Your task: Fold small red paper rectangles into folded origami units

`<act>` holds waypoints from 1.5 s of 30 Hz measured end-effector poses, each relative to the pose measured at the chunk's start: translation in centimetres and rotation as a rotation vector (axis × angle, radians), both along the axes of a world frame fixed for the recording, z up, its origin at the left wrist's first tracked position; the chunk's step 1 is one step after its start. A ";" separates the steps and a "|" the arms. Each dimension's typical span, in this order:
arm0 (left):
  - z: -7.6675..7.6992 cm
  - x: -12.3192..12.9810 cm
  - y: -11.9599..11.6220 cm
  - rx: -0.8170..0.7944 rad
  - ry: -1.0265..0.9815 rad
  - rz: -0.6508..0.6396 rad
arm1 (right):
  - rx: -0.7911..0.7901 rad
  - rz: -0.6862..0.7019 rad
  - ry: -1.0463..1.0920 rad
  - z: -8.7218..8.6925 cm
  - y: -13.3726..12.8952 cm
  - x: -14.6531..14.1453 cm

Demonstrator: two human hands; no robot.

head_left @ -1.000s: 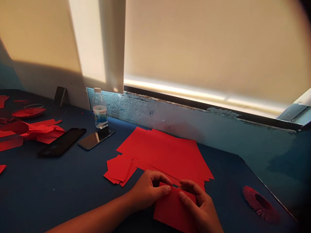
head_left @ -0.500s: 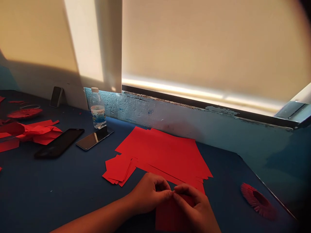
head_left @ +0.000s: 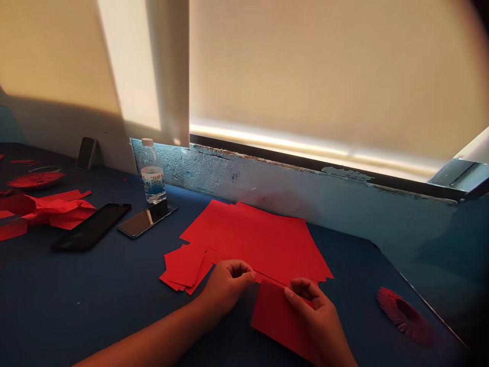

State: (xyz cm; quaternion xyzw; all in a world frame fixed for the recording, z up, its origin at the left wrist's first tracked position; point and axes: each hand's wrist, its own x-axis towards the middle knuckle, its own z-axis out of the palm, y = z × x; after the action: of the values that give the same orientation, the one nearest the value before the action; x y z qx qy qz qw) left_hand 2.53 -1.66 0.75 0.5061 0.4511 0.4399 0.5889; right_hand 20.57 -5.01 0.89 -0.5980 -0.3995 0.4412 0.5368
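Observation:
My right hand point(head_left: 315, 311) pinches the upper edge of a red paper piece point(head_left: 280, 318) between thumb and fingers, tilted above the near part of the table. Just left of that piece, my left hand point(head_left: 231, 283) is closed in a pinch, apart from the paper; anything between its fingertips is too small to make out. Beyond both hands lies a spread stack of red paper sheets point(head_left: 252, 234). A smaller pile of cut red paper pieces point(head_left: 185, 265) rests at its left corner, beside my left hand.
On the right of the blue table point(head_left: 114, 295) lies a fringed red paper ring point(head_left: 403, 316). To the left are two phones point(head_left: 91, 227) point(head_left: 147, 219), a water bottle point(head_left: 153, 173) and crumpled red paper point(head_left: 61, 209). Farther back, a small dark device point(head_left: 86, 153) leans upright against the wall.
My hands have come apart from their shared pinch. The left has moved left and up; the right has shifted right, turning the red paper piece so more of it shows.

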 end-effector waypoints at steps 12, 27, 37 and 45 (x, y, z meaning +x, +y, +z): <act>0.1 0.3 -1.4 0.253 0.254 -0.146 | 0.087 0.123 -0.141 -0.2 -0.7 -0.5; 0.4 0.1 -0.7 0.056 -0.054 0.003 | -0.030 0.055 0.429 -0.3 0.0 0.5; 0.3 0.2 -0.7 0.030 0.015 -0.100 | -0.060 0.131 0.245 -0.4 -0.2 -0.1; -0.2 -0.3 -0.1 -0.040 -0.259 -0.037 | -0.037 0.062 0.480 -0.9 0.9 1.2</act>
State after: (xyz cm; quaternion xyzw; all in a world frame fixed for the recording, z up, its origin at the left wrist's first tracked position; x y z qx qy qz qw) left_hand 2.20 -1.77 0.58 0.4414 0.3707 0.4816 0.6602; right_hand 21.73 -4.10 -0.04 -0.4731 -0.2705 0.5943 0.5915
